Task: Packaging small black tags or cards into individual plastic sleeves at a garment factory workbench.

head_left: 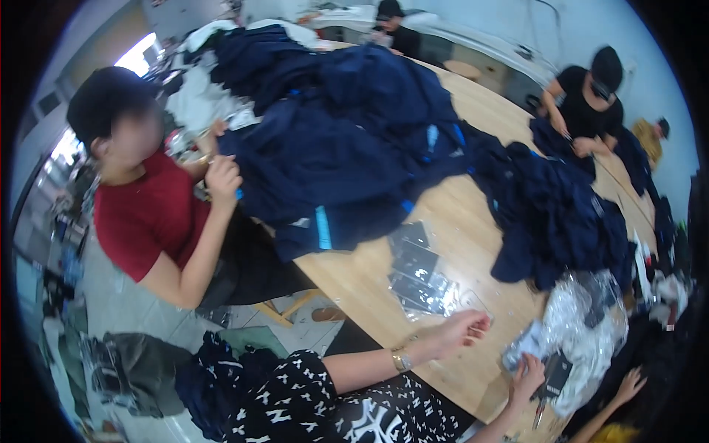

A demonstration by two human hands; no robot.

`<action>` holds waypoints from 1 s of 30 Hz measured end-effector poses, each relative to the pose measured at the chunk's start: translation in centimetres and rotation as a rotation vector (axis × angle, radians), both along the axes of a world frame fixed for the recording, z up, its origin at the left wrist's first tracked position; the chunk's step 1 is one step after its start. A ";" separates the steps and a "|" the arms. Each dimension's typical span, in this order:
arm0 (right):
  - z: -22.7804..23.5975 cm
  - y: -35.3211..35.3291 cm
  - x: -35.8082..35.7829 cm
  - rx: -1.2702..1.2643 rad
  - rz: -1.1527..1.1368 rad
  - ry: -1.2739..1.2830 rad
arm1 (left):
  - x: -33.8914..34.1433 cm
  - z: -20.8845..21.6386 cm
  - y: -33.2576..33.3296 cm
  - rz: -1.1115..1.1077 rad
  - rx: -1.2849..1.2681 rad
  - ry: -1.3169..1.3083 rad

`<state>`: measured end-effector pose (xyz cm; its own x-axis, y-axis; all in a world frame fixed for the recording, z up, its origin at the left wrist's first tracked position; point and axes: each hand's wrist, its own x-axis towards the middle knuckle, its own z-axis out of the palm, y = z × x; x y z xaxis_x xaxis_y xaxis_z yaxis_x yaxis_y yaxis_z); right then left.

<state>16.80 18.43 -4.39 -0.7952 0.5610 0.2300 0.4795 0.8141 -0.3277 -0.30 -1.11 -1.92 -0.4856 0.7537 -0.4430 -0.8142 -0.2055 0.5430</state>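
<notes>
My left hand, with a bracelet or watch at the wrist, hovers over the wooden table. Its fingers are loosely curled, and nothing shows in them. Beyond it lie several dark flat cards or packets in clear plastic. My right hand is closed at the edge of a crumpled pale grey-blue bundle, whose material I cannot make out. Right beside that hand rests a black tag or card. A small pointed tool lies below it, partly hidden.
Navy garments are heaped across the table, with another pile at right. Clear plastic bags lie at the right edge. A person in red handles cloth at left; others work beyond. Another person's hand reaches in at lower right.
</notes>
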 end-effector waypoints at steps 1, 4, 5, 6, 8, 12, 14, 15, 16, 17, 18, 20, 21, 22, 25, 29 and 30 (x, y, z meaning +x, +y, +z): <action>0.1 0.0 -0.1 0.015 0.003 0.005 | 0.0 -0.1 0.1 -0.026 0.016 -0.002; -0.6 1.1 -0.2 -0.071 0.037 0.096 | -0.2 0.4 0.1 -0.040 0.016 -0.005; -0.8 1.6 -0.1 -0.070 0.061 0.102 | -0.1 0.5 0.2 -0.063 0.002 -0.019; -1.0 1.9 -0.1 -0.096 0.089 0.134 | -0.1 0.5 0.2 -0.065 0.001 -0.002; -1.7 2.7 0.2 -0.067 0.102 0.197 | -0.1 0.9 0.3 -0.059 0.004 0.014; -0.2 2.3 -0.2 0.024 0.186 -0.038 | -0.1 0.5 0.4 -0.063 0.018 0.053; 0.0 2.3 -0.3 -0.026 0.165 -0.021 | -0.1 0.8 0.6 -0.072 0.023 0.059; 0.1 2.3 -0.3 -0.083 0.139 -0.005 | 0.0 0.9 0.6 -0.092 0.016 0.060; 0.4 2.2 -0.4 -0.080 0.143 -0.003 | -0.1 1.0 0.7 -0.111 0.010 0.063; 0.8 2.0 -0.6 -0.147 0.118 -0.019 | -0.1 1.2 0.7 -0.108 0.011 0.065; 1.1 2.0 -0.7 -0.214 0.094 -0.035 | 0.0 1.2 0.6 -0.118 0.022 0.068; 1.2 2.4 -0.6 -0.273 0.093 0.004 | 0.1 1.4 0.8 -0.126 0.036 0.073; 1.1 2.6 -0.5 -0.336 0.090 0.042 | 0.1 1.5 0.8 -0.136 0.039 0.082; 0.5 3.2 -0.3 -0.334 0.093 0.043 | 0.2 1.6 0.8 -0.147 0.043 0.093; -2.2 6.3 0.8 -0.450 0.110 0.096 | 0.4 1.2 1.2 -0.164 0.045 0.079; -3.3 7.4 0.9 -0.872 -0.101 0.178 | 0.6 1.3 1.6 -0.178 0.036 0.086; -3.1 7.3 0.8 -0.899 -0.103 0.173 | 0.7 1.4 1.5 -0.195 0.052 0.077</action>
